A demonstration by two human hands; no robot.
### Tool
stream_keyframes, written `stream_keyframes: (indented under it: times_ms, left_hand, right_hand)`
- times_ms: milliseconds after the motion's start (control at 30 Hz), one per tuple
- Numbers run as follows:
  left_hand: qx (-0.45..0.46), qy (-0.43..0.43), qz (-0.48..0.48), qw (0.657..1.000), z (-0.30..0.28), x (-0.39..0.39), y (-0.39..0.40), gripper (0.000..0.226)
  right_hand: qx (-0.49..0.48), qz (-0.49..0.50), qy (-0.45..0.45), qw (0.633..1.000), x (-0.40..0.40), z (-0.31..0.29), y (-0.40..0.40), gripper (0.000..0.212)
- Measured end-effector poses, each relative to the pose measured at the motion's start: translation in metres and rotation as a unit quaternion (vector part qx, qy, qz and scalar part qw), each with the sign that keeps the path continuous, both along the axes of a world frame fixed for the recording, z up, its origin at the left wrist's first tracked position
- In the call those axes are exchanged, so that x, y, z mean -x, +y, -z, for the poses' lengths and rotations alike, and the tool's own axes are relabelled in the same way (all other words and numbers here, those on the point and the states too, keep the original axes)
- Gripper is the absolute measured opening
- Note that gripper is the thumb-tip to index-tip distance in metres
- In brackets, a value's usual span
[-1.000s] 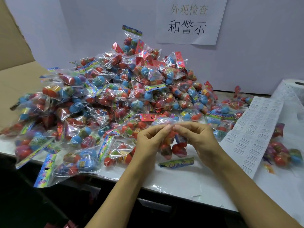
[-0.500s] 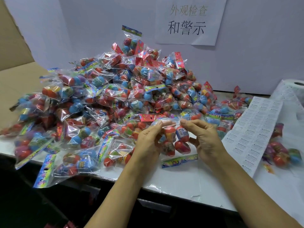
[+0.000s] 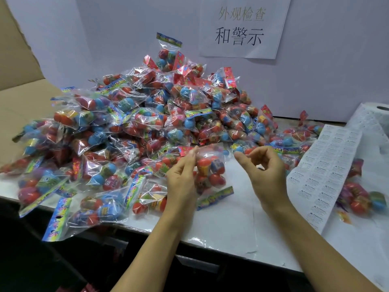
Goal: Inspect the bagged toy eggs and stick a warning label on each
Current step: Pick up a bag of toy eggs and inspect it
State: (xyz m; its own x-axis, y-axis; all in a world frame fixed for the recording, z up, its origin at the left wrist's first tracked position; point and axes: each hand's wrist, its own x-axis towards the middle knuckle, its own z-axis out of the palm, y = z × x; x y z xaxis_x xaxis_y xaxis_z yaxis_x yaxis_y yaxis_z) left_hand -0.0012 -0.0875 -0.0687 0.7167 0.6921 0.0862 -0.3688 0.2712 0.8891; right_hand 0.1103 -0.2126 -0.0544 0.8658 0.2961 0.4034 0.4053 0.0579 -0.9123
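My left hand (image 3: 182, 175) pinches the top edge of one clear bag of toy eggs (image 3: 210, 171), which hangs just above the white table (image 3: 227, 226) with its colourful header card pointing down. My right hand (image 3: 264, 171) is off the bag, a little to its right, fingers loosely curled and holding nothing. A large pile of bagged toy eggs (image 3: 136, 127) rises behind and to the left. A strip of white warning labels (image 3: 324, 171) lies on the table to the right of my right hand.
A roll of label stock (image 3: 374, 114) sits at the far right by the wall. A few bagged eggs (image 3: 362, 197) lie right of the label strip. A paper sign (image 3: 242, 26) hangs on the back wall. Cardboard (image 3: 19, 66) stands at left.
Both hands held the bag's top edge before. My right hand has let go and moved right, and the bag now hangs from my left hand alone.
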Motion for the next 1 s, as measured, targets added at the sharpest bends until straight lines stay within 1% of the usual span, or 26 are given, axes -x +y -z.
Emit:
stream_keyframes:
  times_ms: [33,67,133,200,267,300,367,433,467,500,567,633,700,767,867,933,1000]
  left_hand:
    - [-0.006,0.001,-0.02,1.0,0.0,0.0,0.0,0.033]
    - [-0.026,0.007,-0.039,0.999,0.0,0.0,0.0,0.032]
    - [-0.083,0.013,-0.044,0.995,0.0,0.001,-0.001,0.039]
    - [-0.118,0.001,0.01,0.993,0.001,0.003,-0.001,0.055]
    - [-0.137,-0.025,0.059,0.988,0.002,0.004,0.0,0.061]
    - [-0.134,-0.031,0.069,0.988,0.002,0.004,0.0,0.061]
    - [-0.158,-0.024,0.044,0.986,0.001,0.003,-0.002,0.055]
    - [-0.187,-0.012,-0.015,0.982,0.003,0.0,-0.001,0.043]
    - [-0.179,-0.002,-0.038,0.983,0.003,-0.001,0.001,0.04]
    - [-0.162,0.008,-0.052,0.985,0.004,-0.001,0.002,0.04]
    - [-0.107,0.018,-0.037,0.993,0.004,-0.001,0.004,0.042]
    - [-0.053,0.008,0.006,0.999,0.001,-0.002,0.002,0.032]
    - [-0.041,0.005,0.019,0.999,-0.004,-0.001,-0.001,0.019]
    - [-0.039,0.007,0.011,0.999,-0.005,0.001,0.001,0.014]
    - [-0.028,-0.002,0.01,1.0,-0.006,0.006,0.005,0.009]
    - [-0.037,-0.001,0.022,0.999,-0.008,0.008,0.003,0.012]
    - [-0.04,0.016,0.026,0.999,-0.009,0.008,0.001,0.016]
  right_hand:
    - [0.005,-0.012,-0.045,0.999,0.003,0.001,0.0,0.033]
    - [0.014,-0.043,-0.071,0.997,0.007,0.001,0.001,0.033]
    - [0.059,-0.119,-0.103,0.986,0.015,0.001,0.005,0.04]
    - [0.099,-0.167,-0.131,0.972,0.018,0.002,0.006,0.054]
    - [0.103,-0.165,-0.134,0.972,0.016,0.004,0.005,0.059]
    - [0.099,-0.148,-0.126,0.976,0.015,0.004,0.004,0.056]
    - [0.068,-0.122,-0.073,0.987,0.015,0.001,0.003,0.038]
    - [-0.009,-0.155,0.042,0.987,0.016,-0.002,0.002,0.025]
    - [-0.038,-0.178,0.09,0.979,0.016,-0.004,0.001,0.023]
    - [-0.049,-0.198,0.117,0.972,0.016,-0.007,0.0,0.023]
    - [-0.042,-0.236,0.132,0.962,0.014,-0.01,-0.003,0.024]
    - [-0.025,-0.266,0.135,0.954,0.016,-0.013,-0.003,0.023]
    - [-0.011,-0.28,0.145,0.949,0.017,-0.015,-0.002,0.022]
    - [-0.01,-0.288,0.157,0.944,0.018,-0.015,-0.001,0.023]
    - [-0.015,-0.253,0.159,0.954,0.015,-0.015,0.001,0.018]
    - [-0.024,-0.211,0.146,0.966,0.013,-0.015,0.002,0.018]
    - [-0.032,-0.191,0.132,0.972,0.011,-0.013,0.001,0.019]
